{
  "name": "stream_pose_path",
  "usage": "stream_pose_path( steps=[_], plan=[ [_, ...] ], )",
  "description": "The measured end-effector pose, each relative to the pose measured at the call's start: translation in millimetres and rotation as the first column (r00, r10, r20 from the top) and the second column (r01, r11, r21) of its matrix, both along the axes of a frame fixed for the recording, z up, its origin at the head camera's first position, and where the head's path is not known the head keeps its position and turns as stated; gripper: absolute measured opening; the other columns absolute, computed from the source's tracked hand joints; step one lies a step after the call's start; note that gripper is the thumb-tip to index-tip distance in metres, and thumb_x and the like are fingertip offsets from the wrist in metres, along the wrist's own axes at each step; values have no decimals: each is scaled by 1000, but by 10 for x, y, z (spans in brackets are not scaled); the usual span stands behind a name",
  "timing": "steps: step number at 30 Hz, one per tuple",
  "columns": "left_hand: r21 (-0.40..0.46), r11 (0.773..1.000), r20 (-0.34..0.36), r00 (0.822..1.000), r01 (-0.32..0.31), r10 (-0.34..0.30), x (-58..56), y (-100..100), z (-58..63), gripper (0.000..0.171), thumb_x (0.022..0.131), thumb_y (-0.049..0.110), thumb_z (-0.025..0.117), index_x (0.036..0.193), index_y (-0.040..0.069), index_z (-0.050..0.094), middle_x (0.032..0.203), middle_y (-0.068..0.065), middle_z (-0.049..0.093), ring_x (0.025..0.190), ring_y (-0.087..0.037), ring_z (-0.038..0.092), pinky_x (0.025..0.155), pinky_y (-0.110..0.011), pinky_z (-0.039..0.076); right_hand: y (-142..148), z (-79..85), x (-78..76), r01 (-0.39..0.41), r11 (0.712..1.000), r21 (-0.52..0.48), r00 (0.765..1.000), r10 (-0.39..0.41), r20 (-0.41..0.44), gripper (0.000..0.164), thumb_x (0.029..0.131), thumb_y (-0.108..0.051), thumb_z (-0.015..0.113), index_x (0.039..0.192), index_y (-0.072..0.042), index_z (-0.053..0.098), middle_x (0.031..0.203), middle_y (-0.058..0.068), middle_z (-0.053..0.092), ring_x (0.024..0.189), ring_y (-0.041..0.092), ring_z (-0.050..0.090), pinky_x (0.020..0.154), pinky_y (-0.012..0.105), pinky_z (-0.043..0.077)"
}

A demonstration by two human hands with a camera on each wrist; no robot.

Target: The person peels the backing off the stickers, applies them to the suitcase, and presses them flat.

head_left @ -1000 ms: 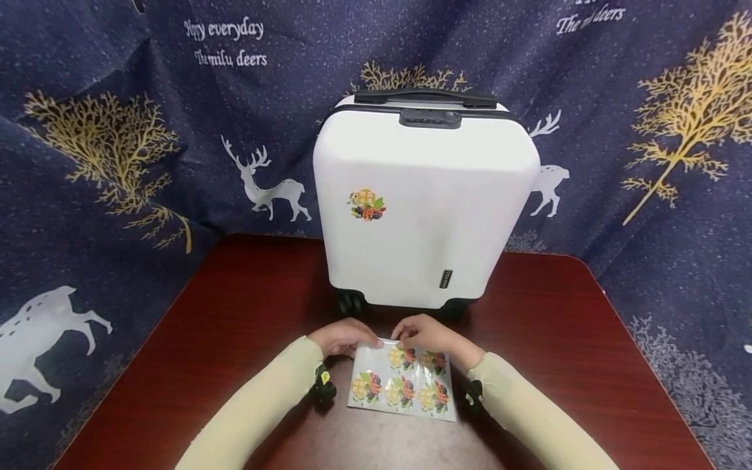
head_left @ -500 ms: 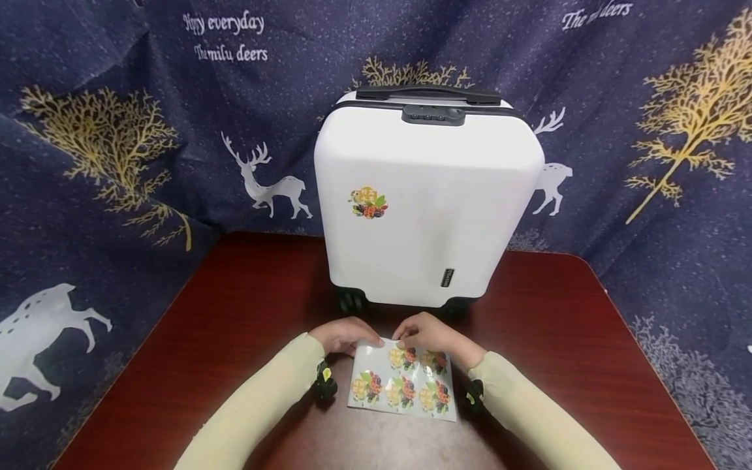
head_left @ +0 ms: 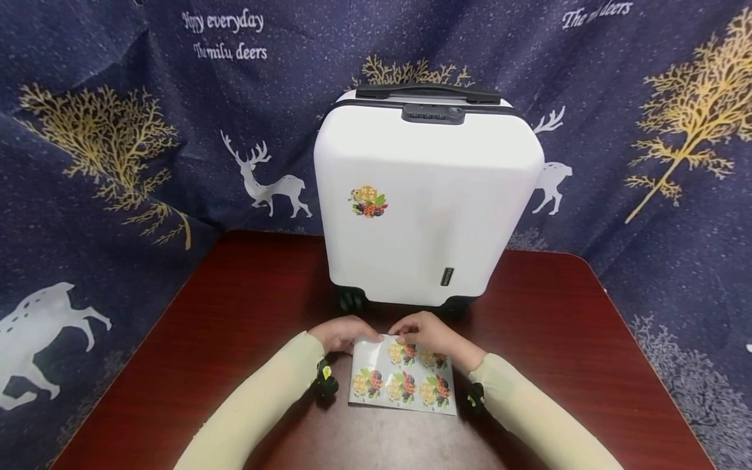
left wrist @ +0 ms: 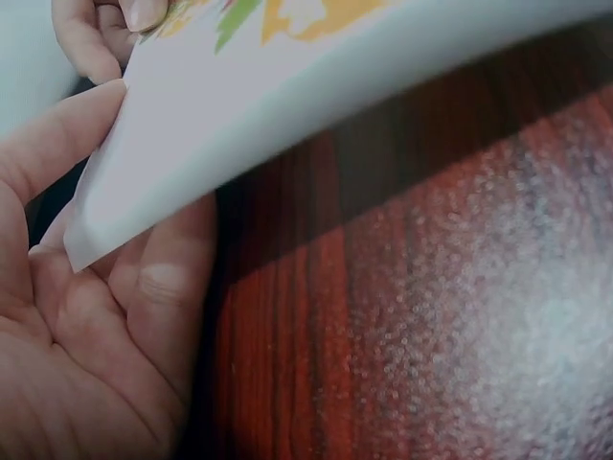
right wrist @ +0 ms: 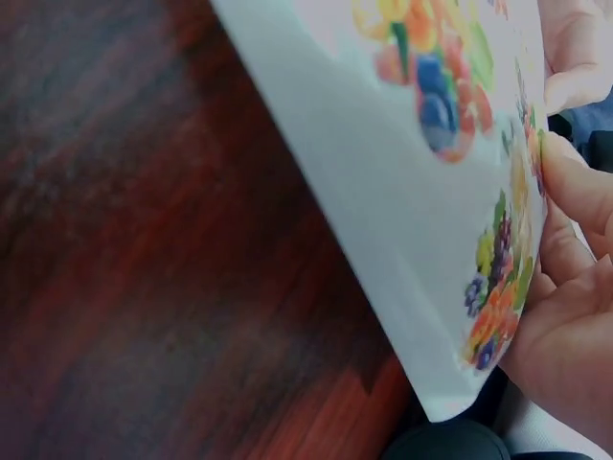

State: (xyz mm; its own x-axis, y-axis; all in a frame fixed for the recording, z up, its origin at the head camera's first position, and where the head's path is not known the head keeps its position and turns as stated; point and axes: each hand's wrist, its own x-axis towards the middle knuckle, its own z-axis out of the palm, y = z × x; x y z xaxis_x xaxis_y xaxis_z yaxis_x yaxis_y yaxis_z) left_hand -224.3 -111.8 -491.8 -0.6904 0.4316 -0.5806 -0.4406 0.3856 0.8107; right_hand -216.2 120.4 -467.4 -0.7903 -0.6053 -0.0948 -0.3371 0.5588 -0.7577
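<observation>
A glossy white sticker sheet (head_left: 376, 356) with several fruit stickers is held low over the table in the head view. Its upper left spot is blank. My left hand (head_left: 345, 333) grips the far left edge, with fingers under the sheet and the thumb at its edge in the left wrist view. Close beside it, my right hand (head_left: 431, 334) pinches the far edge near the middle, thumb over the printed side. The sheet (right wrist: 383, 240) bows in the right wrist view. A white suitcase (head_left: 435, 228) stands upright behind both hands, bearing one fruit sticker (head_left: 369, 201) at upper left.
The suitcase has a black top handle (head_left: 427, 93), a combination lock (head_left: 433, 114) and dark wheels (head_left: 350, 299). It stands on a reddish-brown table (head_left: 247, 313). A dark blue cloth (head_left: 282, 78) with deer and trees hangs behind.
The sheet's near edge has risen slightly in the head view. My right fingers have shifted a little at the far edge, and the left hand keeps its grip.
</observation>
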Motion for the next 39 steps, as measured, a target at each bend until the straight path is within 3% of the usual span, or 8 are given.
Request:
stream_pose_path(
  steps=[19,27,39],
  plan=[
    [59,998,21,1000,5,-6,8,-41,12,33,94,13,65,116,-10,70,84,-2,73,77,-11,69,76,-28,59,-49,37,22,-12,997,82,999,15,-45,15,96,-12,70,104,-4,80,101,11,80,86,8,68,74,21,53],
    [54,998,16,1000,-7,6,8,-50,24,31,94,13,66,115,-9,70,86,-2,73,79,-11,69,76,-28,60,-83,58,39,-26,993,118,996,36,-83,11,97,-10,68,99,-6,78,96,7,78,81,5,62,74,22,52],
    [58,998,0,1000,20,-20,-13,-63,-8,29,95,14,67,114,-8,72,87,-3,75,80,-12,71,75,-29,60,-80,26,60,-1,993,121,998,9,-67,7,97,-8,67,97,-5,73,90,6,75,76,4,57,72,21,50]
  ],
)
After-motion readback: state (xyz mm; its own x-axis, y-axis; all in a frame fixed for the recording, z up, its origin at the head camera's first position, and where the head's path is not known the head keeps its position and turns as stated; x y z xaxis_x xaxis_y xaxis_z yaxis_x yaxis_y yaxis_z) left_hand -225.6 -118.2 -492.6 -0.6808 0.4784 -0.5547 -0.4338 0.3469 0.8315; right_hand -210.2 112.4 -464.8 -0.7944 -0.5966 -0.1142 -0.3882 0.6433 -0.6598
